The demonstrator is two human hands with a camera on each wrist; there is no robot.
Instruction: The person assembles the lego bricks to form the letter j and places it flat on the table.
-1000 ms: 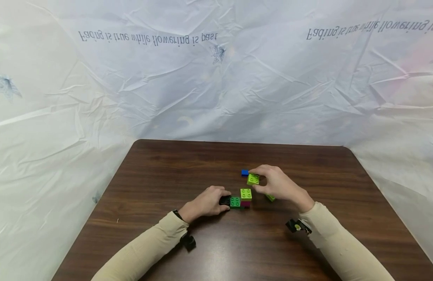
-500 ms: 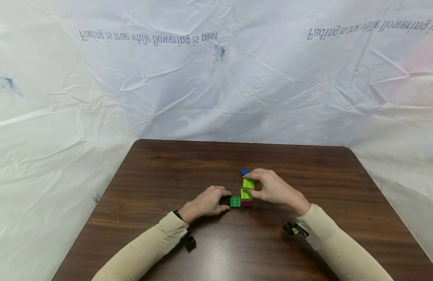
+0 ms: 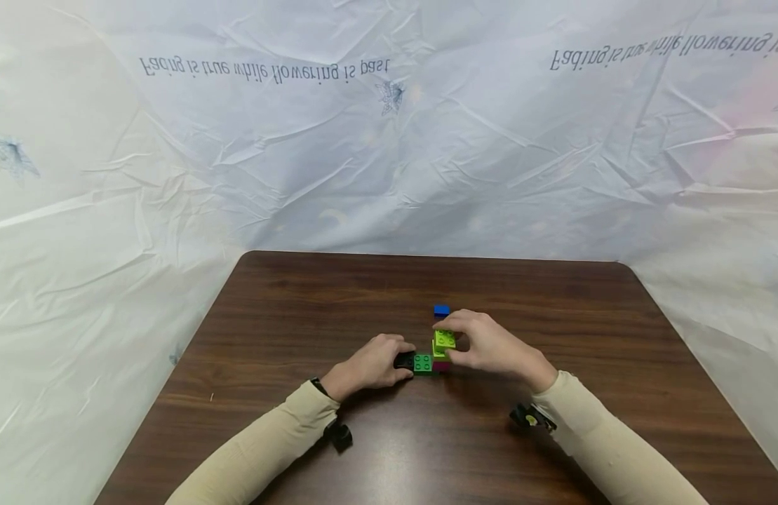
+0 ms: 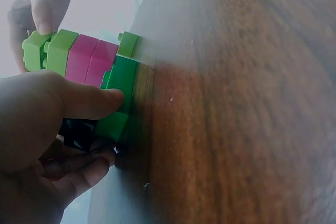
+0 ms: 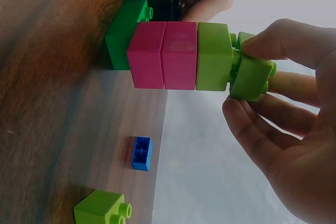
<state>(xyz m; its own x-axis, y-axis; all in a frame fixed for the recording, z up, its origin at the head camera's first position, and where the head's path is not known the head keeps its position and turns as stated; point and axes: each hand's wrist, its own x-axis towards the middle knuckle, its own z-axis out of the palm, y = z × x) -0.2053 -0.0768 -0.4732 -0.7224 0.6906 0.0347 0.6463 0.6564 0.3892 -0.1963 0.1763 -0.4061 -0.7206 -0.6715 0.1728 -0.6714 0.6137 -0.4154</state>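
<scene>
My right hand (image 3: 496, 347) pinches a lime-green toy building brick (image 5: 253, 74) between thumb and fingers. The brick meets the top of a small tower at a slight tilt, with some of the studs below showing. Under it come another lime brick (image 5: 212, 56) and two pink bricks (image 5: 180, 56). These stand on a long dark green brick (image 5: 123, 35) lying on the table. At the other end of that base, a black brick (image 3: 404, 360) sits between the thumb and fingers of my left hand (image 3: 370, 363), which grips the base too.
Behind the tower, a small blue brick (image 3: 441, 311) lies on the brown wooden table (image 3: 300, 294). A loose lime brick (image 5: 102, 208) is on the table in the right wrist view. A pale printed sheet (image 3: 389, 175) hangs beyond the table's far edge.
My right hand has carried the lime brick left and toward me, from beside the blue brick onto the top of the tower. My left hand has stayed in place.
</scene>
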